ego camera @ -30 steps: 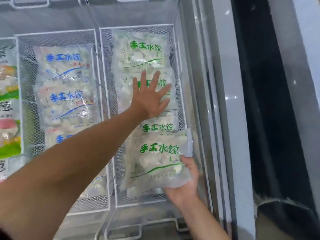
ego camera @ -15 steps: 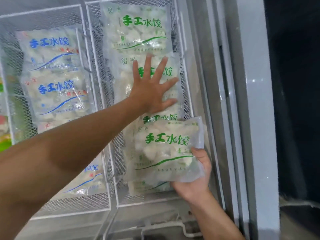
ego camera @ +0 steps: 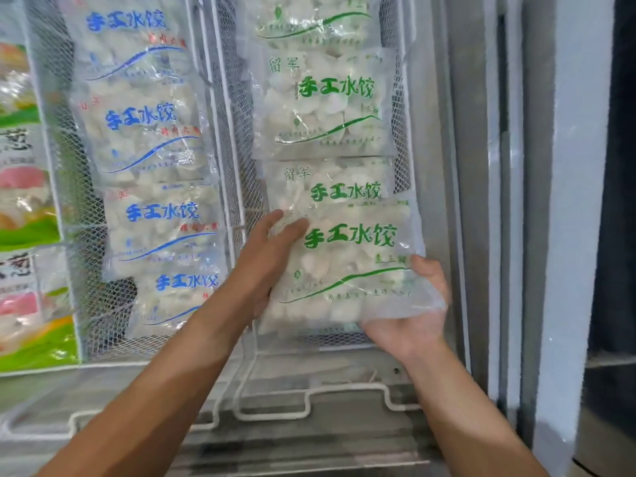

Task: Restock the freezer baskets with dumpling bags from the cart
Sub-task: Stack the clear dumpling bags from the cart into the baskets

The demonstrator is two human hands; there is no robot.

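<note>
Dumpling bags, lettering plain to read

Green 手工水饺 on the held bag (ego camera: 347, 270) and the green-print bags (ego camera: 323, 105) behind it; blue 手工水饺 on the blue-print bags (ego camera: 144, 132) in the next basket.

- We see a clear green-lettered dumpling bag (ego camera: 347, 266) held flat at the near end of the right wire basket (ego camera: 402, 98).
- Three green-lettered bags (ego camera: 327, 105) lie overlapping behind it.

Both hands holding green-print dumpling bag (ego camera: 347, 270) (clear plastic), over right wire basket (ego camera: 401, 98)
</note>
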